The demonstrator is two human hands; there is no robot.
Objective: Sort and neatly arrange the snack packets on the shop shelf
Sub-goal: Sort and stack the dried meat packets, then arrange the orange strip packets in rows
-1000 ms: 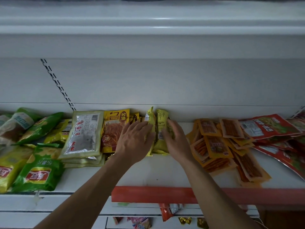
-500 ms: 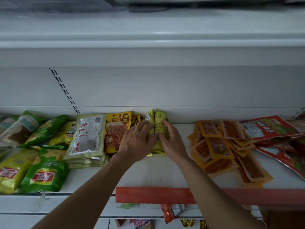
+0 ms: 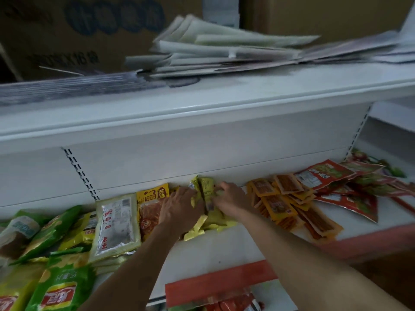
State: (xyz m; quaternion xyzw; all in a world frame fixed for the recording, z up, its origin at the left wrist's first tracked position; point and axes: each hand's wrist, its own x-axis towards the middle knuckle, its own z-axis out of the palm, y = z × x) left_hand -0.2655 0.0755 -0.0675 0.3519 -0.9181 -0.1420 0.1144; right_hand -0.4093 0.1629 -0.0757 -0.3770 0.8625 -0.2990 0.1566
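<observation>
A bunch of small yellow-green packets [image 3: 207, 196] stands on edge against the back wall of the white shelf [image 3: 213, 248]. My left hand [image 3: 179, 209] presses on the bunch from the left and my right hand [image 3: 231, 197] from the right, fingers curled onto the packets. More of the same yellow packets lie flat under my hands. To the left lie an orange-yellow snack packet [image 3: 151, 203] and a silver-windowed packet [image 3: 116, 223] on a stack.
Green and yellow crisp bags [image 3: 56, 286] crowd the shelf's left end. Orange stick-snack packets [image 3: 285, 205] and red packets [image 3: 336, 176] sprawl to the right. A red price strip [image 3: 220, 281] edges the shelf front. Papers and cardboard boxes lie on the top shelf [image 3: 202, 104].
The view has tilted up and rolled, showing the top shelf with papers and boxes. Both hands stay pressed on the yellow packets, squeezing the bunch a little closer.
</observation>
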